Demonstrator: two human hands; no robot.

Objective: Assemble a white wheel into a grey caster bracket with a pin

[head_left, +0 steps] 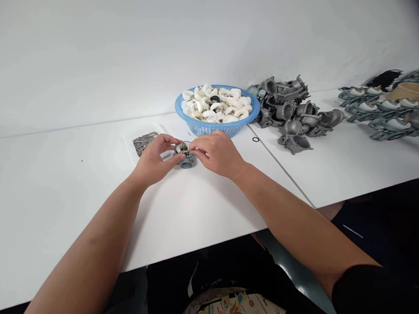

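A grey metal carburetor body (187,163) rests on the white table between my two hands, its round bore facing me. Inside its open top sits a white plastic float (180,149). My left hand (158,159) grips the body from the left, thumb at the front and fingers behind. From the right, my right hand (214,152) pinches at the top edge with thumb and forefinger; a small, thin metal piece seems to show at those fingertips, too small to name. The fingers hide part of the body.
Behind stands a blue basket (180,113) heaped with white floats. Thin metal pins (144,142) lie in a clear tray at left. Grey carburetor bodies (293,113) are piled at right, beyond a black ring (255,139). Farther right are rows of bodies with floats (389,109).
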